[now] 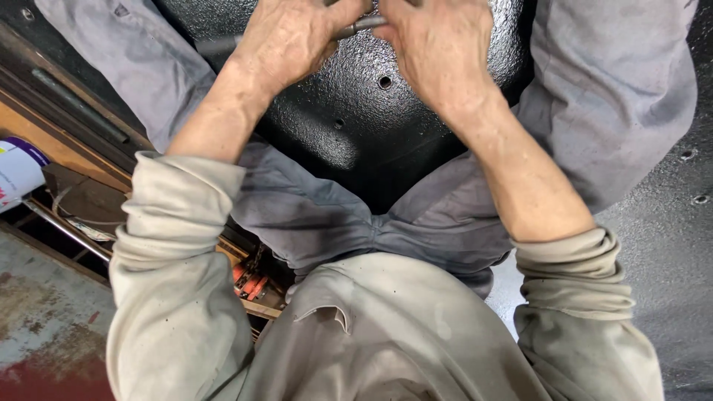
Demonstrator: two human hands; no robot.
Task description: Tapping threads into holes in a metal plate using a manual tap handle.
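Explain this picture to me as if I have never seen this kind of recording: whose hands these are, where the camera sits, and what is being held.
There is no machine here. A person wears a camera on the head, so the single view looks straight down over their own chest, rolled-up beige sleeves and grey trousers.

Both bare hands meet at the top of the picture. The left hand and the right hand close together around a thin grey metal rod, which sticks out a little to the left; its ends are mostly hidden by the fingers.

Under the hands, between the knees, lies a black metal part with a rough, glossy painted surface and a few small round holes.

At the left edge are a wooden frame, a white and purple can and some orange pieces too small to identify.
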